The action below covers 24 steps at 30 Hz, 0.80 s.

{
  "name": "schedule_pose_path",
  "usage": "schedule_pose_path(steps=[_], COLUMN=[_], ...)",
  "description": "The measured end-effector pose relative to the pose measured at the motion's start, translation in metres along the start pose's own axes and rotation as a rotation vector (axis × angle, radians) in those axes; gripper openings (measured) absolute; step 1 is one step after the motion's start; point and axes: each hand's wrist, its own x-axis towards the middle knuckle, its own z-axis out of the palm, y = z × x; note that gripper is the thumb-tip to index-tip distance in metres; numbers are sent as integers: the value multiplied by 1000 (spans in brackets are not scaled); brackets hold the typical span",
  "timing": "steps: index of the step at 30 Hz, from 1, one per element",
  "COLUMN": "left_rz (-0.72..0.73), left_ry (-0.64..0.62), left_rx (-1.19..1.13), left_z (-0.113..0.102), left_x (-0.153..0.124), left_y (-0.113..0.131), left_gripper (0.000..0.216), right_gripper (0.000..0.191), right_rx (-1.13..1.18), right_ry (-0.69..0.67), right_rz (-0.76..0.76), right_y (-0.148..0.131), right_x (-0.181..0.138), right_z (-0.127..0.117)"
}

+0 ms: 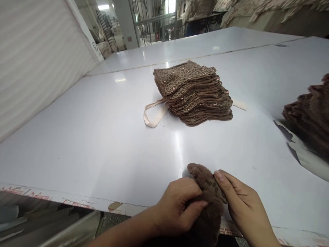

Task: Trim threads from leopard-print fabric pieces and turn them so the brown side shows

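Brown plush fabric with a leopard-print side (211,206) is bunched between my two hands at the table's front edge. My left hand (181,206) is closed on it, with thumb and fingers gripping the furry part. On the other side, my right hand (240,195) pinches the fabric's edge between thumb and fingers. The lower end hangs down past the table edge. Farther back lies a stack of leopard-print fabric pieces (194,92), with a cream fabric strip (154,118) looped out from beneath it.
The white table (102,147) stretches far back, with a seam across it. At right stands a pile of dark brown plush (312,113) over crumpled white sheeting (308,156). A big white quilted roll or panel (43,58) rises at left. Fabric heaps (277,12) fill the back right.
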Motion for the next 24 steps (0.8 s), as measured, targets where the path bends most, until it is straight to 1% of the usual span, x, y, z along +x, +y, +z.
schedule_pose_path(steps=[1, 2, 3, 4, 5, 6, 7, 9, 10, 11, 14, 16, 18, 20, 21, 23, 24], left_rz=[-51, -107, -161, -205, -236, -253, -255, -234, -219, -203, -146, -81, 19, 132, 177, 210, 203], left_ry=[26, 44, 56, 66, 77, 83, 78, 51, 34, 20, -21, -66, -106, -140, -157, -170, -150], left_rx=[-29, -44, -50, -53, -59, -70, -85, -118, -128, -132, -103, -50, 30, 122, 167, 251, 292], left_z=[-1, -2, -3, -3, -4, -5, -5, -6, -6, -6, -6, -7, -8, -10, -10, -8, -4], left_x=[-1, -2, -3, -4, -4, -5, -5, -5, -5, -4, -2, 0, 1, 1, 1, 0, 1], left_y=[-1, -2, -2, -2, -1, -1, 0, 2, 3, 4, 3, 2, 2, 3, 4, 5, 5], left_gripper=[16, 14, 12, 11, 11, 12, 12, 12, 12, 12, 11, 9, 6, 10, 13, 17, 17], right_gripper=[25, 19, 16, 17, 16, 13, 9, 11, 14, 17, 19, 15, 13, 12, 11, 13, 14], right_rx=[6, 0, -15, -39, -80, -135, -196, -299, -325, -333, -385, -454, -503, -500, -475, -385, -320], right_ry=[10, 53, 133, 222, 273, 269, 217, 61, 2, -27, -66, -54, 1, 52, 54, -11, -43], right_rz=[-16, -52, -100, -166, -240, -313, -385, -483, -490, -481, -510, -577, -589, -554, -531, -435, -353], right_y=[0, -1, -1, -1, -2, -2, -2, 0, 0, 1, 1, 1, 0, -1, 0, 3, 6], right_x=[0, -2, -5, -9, -13, -17, -20, -22, -21, -19, -13, -10, -9, -8, -7, -6, -7], right_z=[0, -1, -3, -5, -8, -11, -14, -18, -19, -19, -17, -14, -10, -7, -7, -10, -12])
